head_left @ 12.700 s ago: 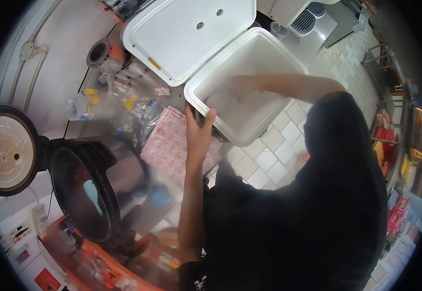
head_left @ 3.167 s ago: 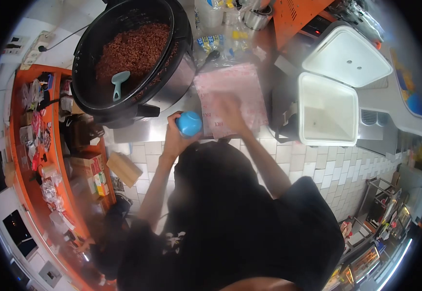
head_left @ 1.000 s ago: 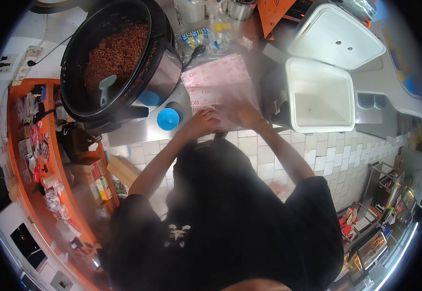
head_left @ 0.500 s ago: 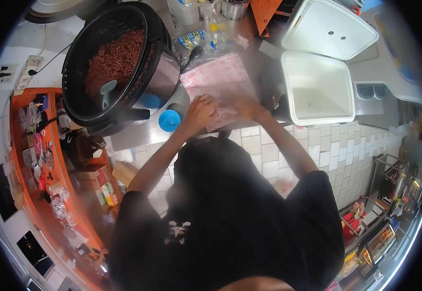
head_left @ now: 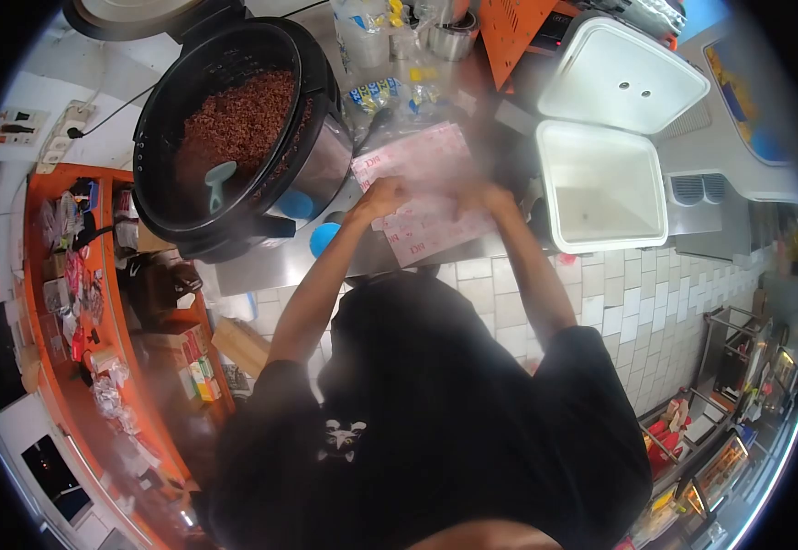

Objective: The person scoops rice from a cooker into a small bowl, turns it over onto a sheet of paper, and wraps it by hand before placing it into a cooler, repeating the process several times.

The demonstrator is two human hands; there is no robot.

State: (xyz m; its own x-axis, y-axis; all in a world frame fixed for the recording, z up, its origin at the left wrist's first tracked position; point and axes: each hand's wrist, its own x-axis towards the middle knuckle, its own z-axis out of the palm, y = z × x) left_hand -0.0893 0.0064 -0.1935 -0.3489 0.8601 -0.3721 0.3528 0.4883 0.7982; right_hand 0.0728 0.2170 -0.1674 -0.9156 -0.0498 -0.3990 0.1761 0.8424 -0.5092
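Pink-printed wrapping paper (head_left: pixel 431 234) lies on the steel counter in front of me, apparently in more than one overlapping sheet. My left hand (head_left: pixel 382 200) is closed at the paper's left edge, fingers curled. On the right side of the paper, my right hand (head_left: pixel 483 196) pinches it with fingers pointing down; haze softens the fingertips. A round blue object (head_left: pixel 324 240) sits beside my left forearm, partly hidden by it. Left of the paper stands a large black cooker (head_left: pixel 312 137) with reddish-brown cooked grains (head_left: pixel 243 115) and a grey-green rice paddle (head_left: pixel 218 186) inside.
An open white container (head_left: pixel 600 188) with its lid (head_left: pixel 632 73) raised stands to the right. Plastic packets (head_left: pixel 376 94) and a metal pot (head_left: pixel 454 38) are at the back, near an orange panel (head_left: pixel 507 37). Orange shelving (head_left: pixel 87 302) stands at lower left.
The view has shifted slightly. Both hands have moved over the paper, and its lower part now shows more spread out below them. The blue object is more covered by my left forearm.
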